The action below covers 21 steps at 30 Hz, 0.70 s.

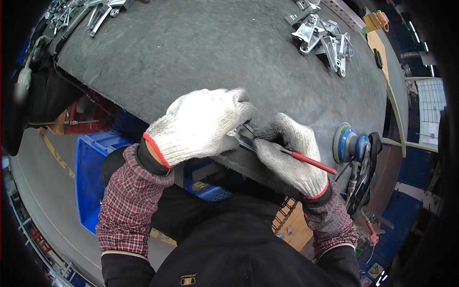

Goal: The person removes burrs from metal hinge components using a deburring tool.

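Head view: both hands, in pale knitted gloves, meet close to the near edge of the counter (191, 52), where the work sits in front of the body and the forearms can come in from either side. The left hand (203, 124) is curled, fingers bent down around the left end of a small metal part (245, 142); it appears to act as the clamp, steadying the piece. The right hand (294, 155) grips a slim tool (313, 162) between thumb and fingers, the red handle slanting back past the thumb, a hold that seems chosen for fine control. The tool's working end is hidden by the glove, so I cannot tell whether it touches the part.

The part lies between the two hands, over the counter; whether it rests on the surface is unclear. The gloves probably guard against metal edges and help the grip.

A pile (325, 40) of similar silvery pieces lies at the far right, leaving the middle of the counter for working, it seems. A blue sander (351, 142) stands at the right side, pad facing left, within easy reach of the right hand. A blue bin (88, 184) sits below the counter's left edge, beside the left sleeve (129, 201).
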### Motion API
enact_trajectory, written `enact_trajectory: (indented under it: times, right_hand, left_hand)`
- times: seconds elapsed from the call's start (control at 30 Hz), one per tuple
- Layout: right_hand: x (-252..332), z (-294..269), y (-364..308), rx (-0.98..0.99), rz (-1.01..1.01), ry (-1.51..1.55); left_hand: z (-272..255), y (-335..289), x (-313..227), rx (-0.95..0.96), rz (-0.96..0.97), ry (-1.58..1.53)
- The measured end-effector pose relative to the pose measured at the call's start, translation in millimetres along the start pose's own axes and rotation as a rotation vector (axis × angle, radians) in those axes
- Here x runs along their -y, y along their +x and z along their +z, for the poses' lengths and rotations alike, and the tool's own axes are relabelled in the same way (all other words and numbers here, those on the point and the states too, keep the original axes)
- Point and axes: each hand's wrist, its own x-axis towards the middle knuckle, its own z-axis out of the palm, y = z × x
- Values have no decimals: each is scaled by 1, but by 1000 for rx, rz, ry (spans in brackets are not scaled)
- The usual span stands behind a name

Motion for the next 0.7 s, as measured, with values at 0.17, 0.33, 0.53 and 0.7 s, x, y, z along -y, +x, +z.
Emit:
enact_trajectory:
  times: [0.17, 0.33, 0.53, 0.7]
  right_hand:
    - [-2, 3, -2, 3, 15, -27]
    - [3, -7, -7, -36, -32, -116]
    - [-4, -14, -39, -118, 53, -48]
    - [-4, -11, -34, -55, 29, -72]
  left_hand:
    - [0, 0, -2, 18, -21, 10]
    - [-1, 3, -4, 42, -16, 2]
    - [8, 6, -19, -4, 108, 256]
    - [19, 9, -14, -22, 117, 212]
